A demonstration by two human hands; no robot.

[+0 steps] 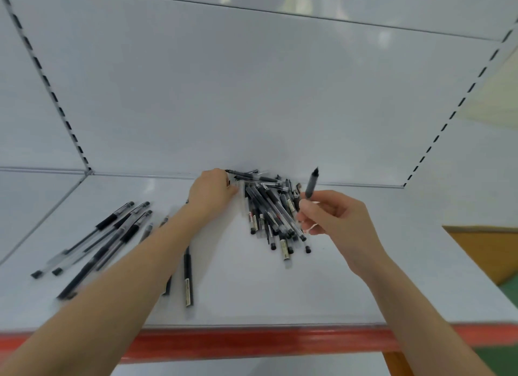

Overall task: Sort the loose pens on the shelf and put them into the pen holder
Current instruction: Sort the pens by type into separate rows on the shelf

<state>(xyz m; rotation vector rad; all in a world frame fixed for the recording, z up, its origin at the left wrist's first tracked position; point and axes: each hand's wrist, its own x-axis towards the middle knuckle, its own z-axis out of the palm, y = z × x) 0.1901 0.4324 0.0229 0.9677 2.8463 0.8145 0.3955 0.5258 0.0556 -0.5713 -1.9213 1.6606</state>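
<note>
A heap of black and clear pens lies on the white shelf close to the back wall. My left hand rests at the heap's left edge, fingers curled onto a pen at the top of the pile. My right hand hovers beside the heap's right side and holds a dark pen upright between thumb and fingers. A row of black pens lies side by side at the left of the shelf. One more black pen lies by my left forearm. No pen holder is in view.
The shelf's front has a red edge strip. White back panel and slotted uprights enclose the shelf. A wooden surface shows at the right, past the shelf end.
</note>
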